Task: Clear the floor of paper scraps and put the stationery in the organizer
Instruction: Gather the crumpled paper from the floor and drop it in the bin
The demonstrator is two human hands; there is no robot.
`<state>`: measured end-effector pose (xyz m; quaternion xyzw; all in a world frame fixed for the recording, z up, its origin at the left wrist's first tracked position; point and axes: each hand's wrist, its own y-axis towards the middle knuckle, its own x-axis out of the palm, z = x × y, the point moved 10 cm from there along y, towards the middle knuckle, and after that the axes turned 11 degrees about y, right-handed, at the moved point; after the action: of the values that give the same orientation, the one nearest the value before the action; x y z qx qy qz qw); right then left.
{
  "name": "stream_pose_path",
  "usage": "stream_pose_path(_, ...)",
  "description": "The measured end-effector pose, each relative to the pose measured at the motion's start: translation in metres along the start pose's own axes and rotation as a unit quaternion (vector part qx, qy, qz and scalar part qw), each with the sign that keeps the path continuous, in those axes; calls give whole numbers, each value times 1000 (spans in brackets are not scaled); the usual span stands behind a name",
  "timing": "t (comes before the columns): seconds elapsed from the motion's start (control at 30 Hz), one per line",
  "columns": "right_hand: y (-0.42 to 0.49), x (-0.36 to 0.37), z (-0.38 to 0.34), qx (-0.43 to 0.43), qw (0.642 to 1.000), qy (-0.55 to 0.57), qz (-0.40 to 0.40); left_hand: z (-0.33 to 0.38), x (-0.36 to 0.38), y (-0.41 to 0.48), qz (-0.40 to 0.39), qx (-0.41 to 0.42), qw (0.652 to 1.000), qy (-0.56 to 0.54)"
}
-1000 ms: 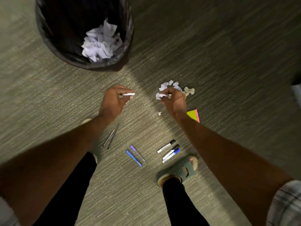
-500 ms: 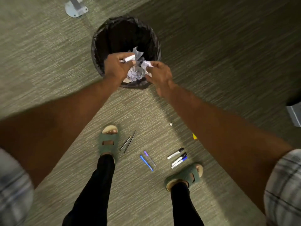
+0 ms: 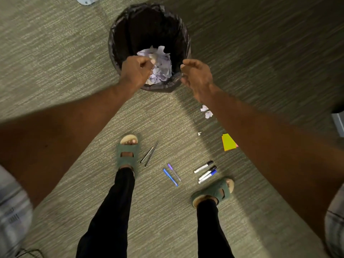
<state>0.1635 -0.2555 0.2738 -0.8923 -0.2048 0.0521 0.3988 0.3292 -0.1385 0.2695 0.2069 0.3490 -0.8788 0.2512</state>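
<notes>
My left hand (image 3: 136, 71) hovers over the black-lined waste bin (image 3: 119, 43) with its fingers curled. A pale bit at its fingertips cannot be told apart from the crumpled paper (image 3: 162, 66) in the bin. My right hand (image 3: 195, 77) hangs over the bin's right rim, fingers loose and holding nothing. Paper scraps (image 3: 206, 111) lie on the carpet beside my right forearm, and a tiny scrap (image 3: 199, 133) lies below them. Sticky notes (image 3: 228, 142), three markers (image 3: 205, 172), a blue and a purple pen (image 3: 172, 174) and two thin dark pens (image 3: 149, 154) lie between my feet.
My feet in green sandals stand on the carpet, the left (image 3: 127, 151) beside the dark pens and the right (image 3: 214, 192) just below the markers. A metal foot plate (image 3: 87, 0) shows at the top left. A grey object (image 3: 338, 125) sits at the right edge.
Both hands rose from the floor scraps to the bin. The right hand let go of its paper and opened. The white scrap held by the left hand no longer shows clearly.
</notes>
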Motion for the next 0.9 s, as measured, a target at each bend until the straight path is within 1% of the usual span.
stream_pose_path(0.1, -1, -47, 13, -19, 999, -36, 12, 1, 41, -15, -42, 15, 999, 13)
stream_pose_path(0.23, 3, -134, 37, -24, 992, -107, 59, 4, 115, -36, -103, 58, 990, 79)
stream_pose_path(0.33, 8, -200, 62, -29, 989, -124, 81, -4, 179, -49, -150, 51, 983, 91)
stream_pose_path(0.43, 23, -273, 94, -23, 965, -225, 135, -9, 243, -57, -183, 70, 972, 131)
stream_pose_path(0.53, 45, -327, 142, 21, 956, -265, 121, -16, 308, -58, -218, 102, 951, 193)
stream_pose_path(0.6, 65, -347, 163, 12, 948, -300, 102, -21, 347, -52, -226, 124, 940, 223)
stream_pose_path(0.7, 96, -359, 186, -31, 909, -410, 64, -26, 401, -31, -225, 162, 930, 242)
stream_pose_path(0.77, 118, -369, 198, -63, 896, -434, 64, -31, 433, -10, -224, 184, 918, 271)
stream_pose_path(0.83, 143, -379, 211, -80, 877, -469, 68, -38, 458, 20, -199, 184, 907, 322)
stream_pose_path(0.9, 173, -385, 225, -87, 859, -501, 54, -43, 482, 45, -185, 182, 894, 364)
